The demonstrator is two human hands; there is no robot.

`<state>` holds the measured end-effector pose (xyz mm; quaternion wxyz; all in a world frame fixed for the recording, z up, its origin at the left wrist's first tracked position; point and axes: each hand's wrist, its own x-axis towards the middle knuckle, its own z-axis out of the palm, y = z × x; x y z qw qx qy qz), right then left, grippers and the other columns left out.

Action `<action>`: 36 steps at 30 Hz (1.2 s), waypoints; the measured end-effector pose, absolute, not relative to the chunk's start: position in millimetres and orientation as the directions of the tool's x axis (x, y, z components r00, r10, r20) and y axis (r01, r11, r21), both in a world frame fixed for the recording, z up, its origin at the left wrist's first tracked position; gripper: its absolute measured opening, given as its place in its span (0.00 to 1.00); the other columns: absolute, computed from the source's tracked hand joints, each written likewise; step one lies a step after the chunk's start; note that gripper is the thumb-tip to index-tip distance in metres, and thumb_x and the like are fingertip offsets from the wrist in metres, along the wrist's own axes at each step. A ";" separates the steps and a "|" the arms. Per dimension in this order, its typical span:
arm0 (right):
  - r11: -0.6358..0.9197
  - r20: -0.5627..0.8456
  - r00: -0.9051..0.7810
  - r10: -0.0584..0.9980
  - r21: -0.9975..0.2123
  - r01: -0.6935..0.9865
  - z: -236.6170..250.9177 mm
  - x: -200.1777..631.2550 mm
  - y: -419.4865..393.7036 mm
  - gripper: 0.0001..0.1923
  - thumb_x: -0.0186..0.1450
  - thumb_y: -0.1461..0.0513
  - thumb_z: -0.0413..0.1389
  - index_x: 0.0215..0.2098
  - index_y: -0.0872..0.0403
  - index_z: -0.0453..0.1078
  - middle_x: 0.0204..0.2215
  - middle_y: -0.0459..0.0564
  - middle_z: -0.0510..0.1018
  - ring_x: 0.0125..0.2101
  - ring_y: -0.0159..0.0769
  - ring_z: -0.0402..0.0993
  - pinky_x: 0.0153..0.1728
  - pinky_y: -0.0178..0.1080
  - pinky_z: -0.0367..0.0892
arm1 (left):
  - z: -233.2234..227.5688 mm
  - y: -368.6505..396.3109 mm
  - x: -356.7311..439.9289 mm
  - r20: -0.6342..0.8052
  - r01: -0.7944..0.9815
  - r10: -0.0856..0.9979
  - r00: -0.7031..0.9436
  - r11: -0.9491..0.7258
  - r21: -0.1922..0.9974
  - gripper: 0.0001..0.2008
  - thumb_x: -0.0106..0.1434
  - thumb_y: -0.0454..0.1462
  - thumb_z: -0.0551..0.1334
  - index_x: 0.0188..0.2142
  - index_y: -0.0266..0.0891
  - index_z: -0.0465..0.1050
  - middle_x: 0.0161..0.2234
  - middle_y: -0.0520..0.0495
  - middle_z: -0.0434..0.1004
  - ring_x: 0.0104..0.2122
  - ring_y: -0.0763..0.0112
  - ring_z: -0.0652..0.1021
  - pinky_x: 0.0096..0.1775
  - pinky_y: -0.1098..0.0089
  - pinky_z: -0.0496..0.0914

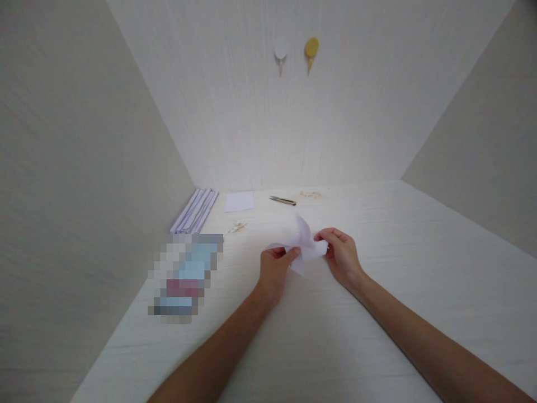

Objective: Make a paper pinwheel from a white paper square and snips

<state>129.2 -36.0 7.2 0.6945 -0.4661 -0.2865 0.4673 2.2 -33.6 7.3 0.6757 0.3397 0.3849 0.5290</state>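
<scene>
Your left hand (274, 268) and your right hand (342, 254) both grip a small folded white paper shape with pointed flaps (301, 243), held just above the pale wood-grain tabletop (377, 313) near its middle. Your left hand pinches the shape's left side between thumb and fingers; your right hand pinches its right edge at the fingertips. One flap sticks up and another points down toward you.

Farther back on the tabletop, near the rear wall, lies a small utility knife with a yellowish handle (283, 200). To its left sits a flat white square sheet of paper (239, 201), and left of that, against the side wall, a stack of white folded sheets (195, 211). A blurred-out rectangular item (184, 277) lies nearer to you on the left. Two round wall hooks, one white (281, 50) and one yellow (311, 49), hang on the rear wall.
</scene>
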 end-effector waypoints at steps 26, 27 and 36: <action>0.355 0.369 -0.049 0.928 -0.838 0.415 19.2 82.4 44.5 0.03 0.50 0.64 0.55 0.21 0.57 0.69 0.18 0.45 0.72 0.19 0.27 0.63 0.21 0.31 0.58 | 12.7 -23.1 -30.5 -0.022 -0.381 0.621 0.783 0.508 0.772 0.13 0.30 0.37 0.70 0.15 0.33 0.69 0.12 0.53 0.65 0.15 0.81 0.65 0.23 0.75 0.59; 0.423 0.400 -0.150 0.904 -0.785 0.452 20.7 72.8 53.3 0.03 0.51 0.65 0.54 0.23 0.57 0.69 0.20 0.46 0.73 0.20 0.27 0.64 0.22 0.31 0.58 | 11.6 -22.8 -31.7 -0.030 -0.361 0.612 0.790 0.506 0.784 0.13 0.30 0.37 0.70 0.16 0.33 0.69 0.13 0.53 0.65 0.15 0.81 0.65 0.22 0.75 0.59; 0.677 0.400 -0.549 0.734 -0.374 0.634 13.3 29.9 88.0 0.08 0.56 0.69 0.52 0.34 0.59 0.69 0.28 0.51 0.76 0.28 0.31 0.68 0.31 0.33 0.59 | 2.2 -17.4 -32.8 -0.043 -0.344 0.611 0.790 0.501 0.794 0.16 0.30 0.42 0.70 0.12 0.35 0.66 0.14 0.52 0.64 0.15 0.80 0.65 0.19 0.75 0.55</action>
